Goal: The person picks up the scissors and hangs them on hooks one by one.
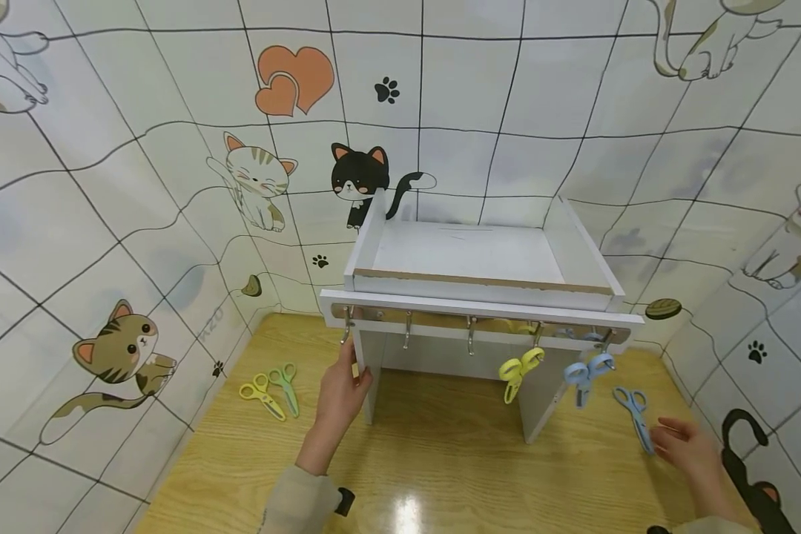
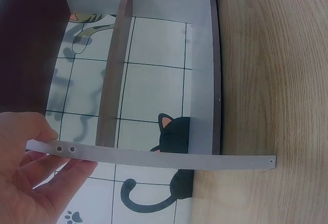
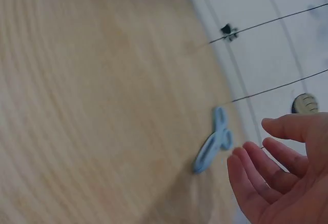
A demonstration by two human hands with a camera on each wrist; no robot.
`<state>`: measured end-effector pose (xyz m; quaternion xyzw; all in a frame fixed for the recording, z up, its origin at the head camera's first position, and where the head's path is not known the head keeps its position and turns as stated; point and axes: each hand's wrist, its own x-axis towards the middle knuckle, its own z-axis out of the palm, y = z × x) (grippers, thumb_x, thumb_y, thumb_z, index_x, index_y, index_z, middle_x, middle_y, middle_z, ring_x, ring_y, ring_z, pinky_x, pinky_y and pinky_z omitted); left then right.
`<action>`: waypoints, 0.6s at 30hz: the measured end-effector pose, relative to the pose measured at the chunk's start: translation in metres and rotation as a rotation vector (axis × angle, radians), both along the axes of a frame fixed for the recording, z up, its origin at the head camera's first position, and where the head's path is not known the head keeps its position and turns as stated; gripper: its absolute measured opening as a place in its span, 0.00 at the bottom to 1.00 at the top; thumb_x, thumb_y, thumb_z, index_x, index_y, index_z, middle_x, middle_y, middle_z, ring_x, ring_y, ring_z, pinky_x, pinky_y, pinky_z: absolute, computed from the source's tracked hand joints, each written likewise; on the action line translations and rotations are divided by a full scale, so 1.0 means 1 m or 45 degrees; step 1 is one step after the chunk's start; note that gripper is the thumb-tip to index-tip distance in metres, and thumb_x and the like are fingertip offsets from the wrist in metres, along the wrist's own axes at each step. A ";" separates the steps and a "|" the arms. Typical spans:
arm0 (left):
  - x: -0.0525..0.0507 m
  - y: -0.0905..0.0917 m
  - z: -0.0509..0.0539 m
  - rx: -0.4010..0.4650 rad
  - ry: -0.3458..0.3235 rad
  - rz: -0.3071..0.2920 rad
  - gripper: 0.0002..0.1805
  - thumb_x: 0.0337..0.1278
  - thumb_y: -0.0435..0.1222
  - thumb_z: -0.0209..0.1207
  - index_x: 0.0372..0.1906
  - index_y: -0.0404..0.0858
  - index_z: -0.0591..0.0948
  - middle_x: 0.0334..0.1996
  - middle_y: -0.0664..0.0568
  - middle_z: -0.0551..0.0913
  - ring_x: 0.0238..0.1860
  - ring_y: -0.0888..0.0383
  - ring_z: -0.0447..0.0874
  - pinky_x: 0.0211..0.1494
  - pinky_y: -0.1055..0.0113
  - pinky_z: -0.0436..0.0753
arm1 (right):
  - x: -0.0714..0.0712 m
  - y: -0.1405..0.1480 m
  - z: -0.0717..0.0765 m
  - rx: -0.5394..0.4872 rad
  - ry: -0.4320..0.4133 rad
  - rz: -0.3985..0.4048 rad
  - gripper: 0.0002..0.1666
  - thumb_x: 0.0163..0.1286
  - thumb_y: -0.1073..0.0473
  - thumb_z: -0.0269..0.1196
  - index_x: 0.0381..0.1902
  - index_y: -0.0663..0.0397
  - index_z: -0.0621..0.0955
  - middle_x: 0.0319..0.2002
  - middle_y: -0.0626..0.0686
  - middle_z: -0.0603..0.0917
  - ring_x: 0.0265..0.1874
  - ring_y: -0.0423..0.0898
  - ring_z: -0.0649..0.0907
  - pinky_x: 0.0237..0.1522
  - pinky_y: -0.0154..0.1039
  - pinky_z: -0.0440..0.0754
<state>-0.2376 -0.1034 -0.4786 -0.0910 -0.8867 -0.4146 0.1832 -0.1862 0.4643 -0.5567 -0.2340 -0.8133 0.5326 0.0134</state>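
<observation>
My left hand point(image 1: 339, 397) grips the front edge of the white rack's left side panel point(image 1: 370, 371); in the left wrist view the thumb and fingers point(image 2: 41, 172) pinch that panel point(image 2: 169, 159). My right hand point(image 1: 690, 452) hovers beside blue scissors point(image 1: 634, 419) lying on the table at the right; in the right wrist view its fingers are relaxed and slightly bent, apart from the scissors point(image 3: 212, 142). From the rack's hook rail hang yellow scissors point(image 1: 521, 371) and another blue pair point(image 1: 587, 374). Three hooks on the left hold nothing.
Yellow scissors point(image 1: 262, 395) and green scissors point(image 1: 285, 387) lie on the wooden table point(image 1: 434, 460) left of the rack. The rack's top tray point(image 1: 467, 252) stands against a tiled wall covering with cat drawings, which also encloses both sides.
</observation>
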 end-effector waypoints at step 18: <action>-0.001 0.000 0.000 0.024 -0.024 -0.010 0.30 0.61 0.27 0.59 0.68 0.38 0.66 0.56 0.38 0.84 0.55 0.42 0.85 0.44 0.55 0.91 | -0.005 -0.015 -0.023 0.816 -0.414 0.083 0.27 0.64 0.55 0.66 0.50 0.75 0.76 0.43 0.72 0.82 0.37 0.63 0.82 0.30 0.50 0.78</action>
